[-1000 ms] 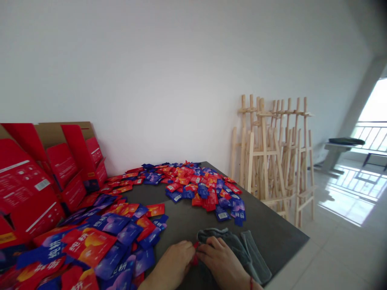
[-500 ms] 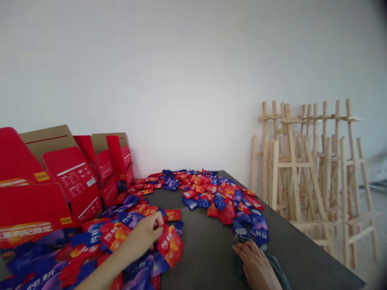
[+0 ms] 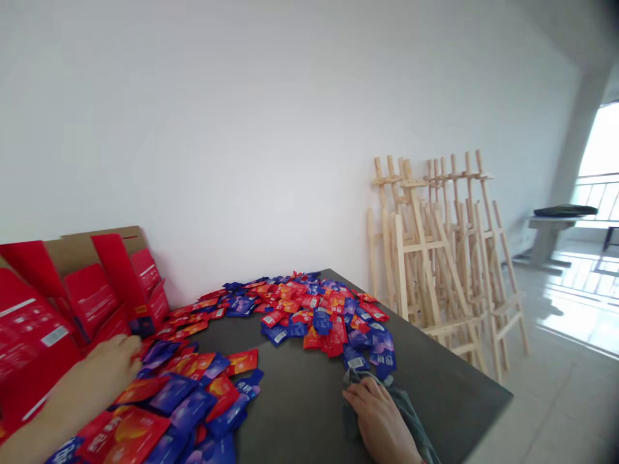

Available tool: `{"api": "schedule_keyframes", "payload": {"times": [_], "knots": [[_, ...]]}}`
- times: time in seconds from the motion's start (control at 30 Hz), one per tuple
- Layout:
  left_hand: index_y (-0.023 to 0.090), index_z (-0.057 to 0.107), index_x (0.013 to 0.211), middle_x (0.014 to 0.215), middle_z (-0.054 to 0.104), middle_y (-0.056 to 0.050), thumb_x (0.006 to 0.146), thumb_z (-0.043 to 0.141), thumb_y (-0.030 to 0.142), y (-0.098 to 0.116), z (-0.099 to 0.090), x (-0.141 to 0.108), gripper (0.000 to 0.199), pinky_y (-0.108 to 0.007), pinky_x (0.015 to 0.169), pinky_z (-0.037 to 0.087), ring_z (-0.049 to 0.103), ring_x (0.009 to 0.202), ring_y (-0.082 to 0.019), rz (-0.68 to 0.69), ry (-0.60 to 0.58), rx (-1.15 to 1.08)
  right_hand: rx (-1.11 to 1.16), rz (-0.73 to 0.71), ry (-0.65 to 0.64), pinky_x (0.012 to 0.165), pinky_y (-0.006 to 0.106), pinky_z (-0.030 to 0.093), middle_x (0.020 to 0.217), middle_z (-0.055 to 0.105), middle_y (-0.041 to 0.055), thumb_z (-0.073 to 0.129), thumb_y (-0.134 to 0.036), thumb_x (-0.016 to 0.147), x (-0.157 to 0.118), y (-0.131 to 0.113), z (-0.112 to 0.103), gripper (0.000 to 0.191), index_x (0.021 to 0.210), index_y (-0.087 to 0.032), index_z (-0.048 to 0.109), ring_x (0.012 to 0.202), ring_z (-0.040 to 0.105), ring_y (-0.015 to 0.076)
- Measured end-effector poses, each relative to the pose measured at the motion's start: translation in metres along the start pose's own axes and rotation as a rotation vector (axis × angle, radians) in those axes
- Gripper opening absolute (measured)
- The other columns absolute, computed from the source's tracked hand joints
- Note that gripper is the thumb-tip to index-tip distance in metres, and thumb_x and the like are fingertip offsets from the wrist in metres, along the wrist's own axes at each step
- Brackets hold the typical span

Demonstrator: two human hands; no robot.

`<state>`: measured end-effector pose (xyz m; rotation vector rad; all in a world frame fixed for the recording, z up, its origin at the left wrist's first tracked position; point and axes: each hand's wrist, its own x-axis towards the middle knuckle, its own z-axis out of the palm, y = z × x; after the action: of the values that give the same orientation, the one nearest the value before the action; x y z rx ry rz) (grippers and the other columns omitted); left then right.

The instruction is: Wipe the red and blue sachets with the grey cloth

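My left hand [image 3: 113, 367] is by the red boxes [image 3: 91, 299] at the left, over the edge of a pile of red and blue packets [image 3: 193, 393]; its fingers are bent and blurred, and whether they hold anything is hidden. On the dark table [image 3: 290, 399], my right hand [image 3: 380, 412] lies with bent fingers on a grey-green cloth [image 3: 411, 419], gripping it. Just beyond that hand, a second heap of red and blue packets [image 3: 309, 309] spreads toward the wall.
Wooden easels [image 3: 435, 258] lean by the white wall [image 3: 265, 161], past the table's right edge. Farther right stands a grey table [image 3: 556, 225] with a dark object on top, near a bright window [image 3: 599, 154].
The view has turned right. My left hand has moved left to the boxes, and the red packet it held is no longer seen in it. My right hand stays on the cloth.
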<state>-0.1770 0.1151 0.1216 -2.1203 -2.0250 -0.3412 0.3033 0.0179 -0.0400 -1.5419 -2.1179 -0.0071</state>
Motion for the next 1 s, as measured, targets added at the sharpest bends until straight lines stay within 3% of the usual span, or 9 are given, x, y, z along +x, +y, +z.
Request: {"api": "schedule_keyframes", "payload": {"times": [0.1,0.23,0.3,0.37,0.47,0.6,0.7,0.87,1.0], "knots": [[0.020,0.059,0.081,0.092,0.064,-0.005,0.080,0.042,0.022,0.102,0.030,0.011,0.017,-0.031,0.088,0.041,0.058,0.093,-0.020,0.291,-0.067,-0.058,0.022,0.016,-0.018,0.095,0.032,0.034,0.114,0.065,-0.0023,0.043,-0.001,0.075,-0.001,-0.001,-0.003,0.054,0.117,-0.028,0.063,0.105,0.049,0.0202],[0.021,0.059,0.115,0.127,0.057,-0.006,0.079,0.051,0.021,0.234,0.082,0.027,0.037,-0.028,0.101,0.035,0.050,0.119,-0.020,0.344,-0.189,-0.155,0.028,0.040,-0.048,0.096,0.030,0.032,0.114,0.064,-0.0030,0.044,-0.002,0.075,-0.002,-0.001,-0.007,0.055,0.118,-0.030,0.063,0.108,0.048,0.0188],[0.014,0.049,0.129,0.139,0.047,-0.014,0.083,0.051,0.029,0.274,0.105,0.037,0.049,-0.033,0.104,0.033,0.041,0.130,-0.026,0.281,-0.178,-0.155,0.030,0.049,-0.054,0.097,0.029,0.032,0.114,0.064,-0.0032,0.043,-0.002,0.074,-0.002,-0.001,-0.008,0.055,0.118,-0.030,0.063,0.108,0.048,0.0181],[0.012,0.042,0.135,0.141,0.042,-0.019,0.087,0.047,0.035,0.296,0.122,0.046,0.053,-0.042,0.103,0.035,0.038,0.132,-0.031,0.208,-0.170,-0.146,0.030,0.056,-0.058,0.097,0.028,0.032,0.114,0.064,-0.0036,0.043,-0.003,0.074,-0.002,-0.001,-0.008,0.056,0.118,-0.030,0.063,0.108,0.048,0.0178],[0.013,0.040,0.137,0.135,0.047,-0.022,0.090,0.042,0.029,0.307,0.136,0.050,0.049,-0.047,0.098,0.038,0.045,0.125,-0.033,0.163,-0.169,-0.132,0.022,0.062,-0.067,0.096,0.029,0.033,0.113,0.065,-0.0036,0.043,-0.003,0.074,-0.001,-0.001,-0.010,0.055,0.117,-0.031,0.063,0.107,0.049,0.0183],[0.009,0.045,0.130,0.116,0.060,-0.023,0.088,0.037,0.011,0.299,0.135,0.037,0.044,-0.044,0.093,0.042,0.056,0.112,-0.030,0.218,-0.190,-0.141,0.006,0.045,-0.066,0.093,0.031,0.037,0.111,0.066,-0.0019,0.044,-0.004,0.073,0.000,-0.003,-0.013,0.054,0.115,-0.030,0.065,0.106,0.051,0.0204],[0.008,0.049,0.124,0.108,0.063,-0.021,0.084,0.034,0.003,0.280,0.122,0.017,0.043,-0.043,0.090,0.043,0.058,0.106,-0.029,0.249,-0.223,-0.185,-0.003,0.017,-0.044,0.092,0.033,0.038,0.110,0.066,-0.0010,0.044,-0.003,0.072,0.000,-0.003,-0.014,0.055,0.115,-0.030,0.065,0.104,0.052,0.0211],[0.018,0.053,0.109,0.106,0.064,-0.011,0.079,0.039,0.002,0.247,0.103,-0.027,0.037,-0.038,0.093,0.041,0.059,0.105,-0.023,0.248,-0.295,-0.376,0.015,0.014,0.005,0.094,0.033,0.037,0.109,0.066,-0.0010,0.043,-0.003,0.074,-0.002,-0.004,-0.010,0.052,0.113,-0.028,0.065,0.104,0.051,0.0202],[0.021,0.051,0.098,0.092,0.064,-0.002,0.078,0.038,0.004,0.243,0.108,-0.061,0.030,-0.028,0.069,0.052,0.064,0.077,-0.016,0.164,-0.487,-0.617,0.081,0.019,0.017,0.097,0.034,0.036,0.110,0.066,0.0000,0.042,-0.003,0.073,-0.003,-0.001,-0.013,0.052,0.113,-0.025,0.066,0.106,0.049,0.0212]]}}
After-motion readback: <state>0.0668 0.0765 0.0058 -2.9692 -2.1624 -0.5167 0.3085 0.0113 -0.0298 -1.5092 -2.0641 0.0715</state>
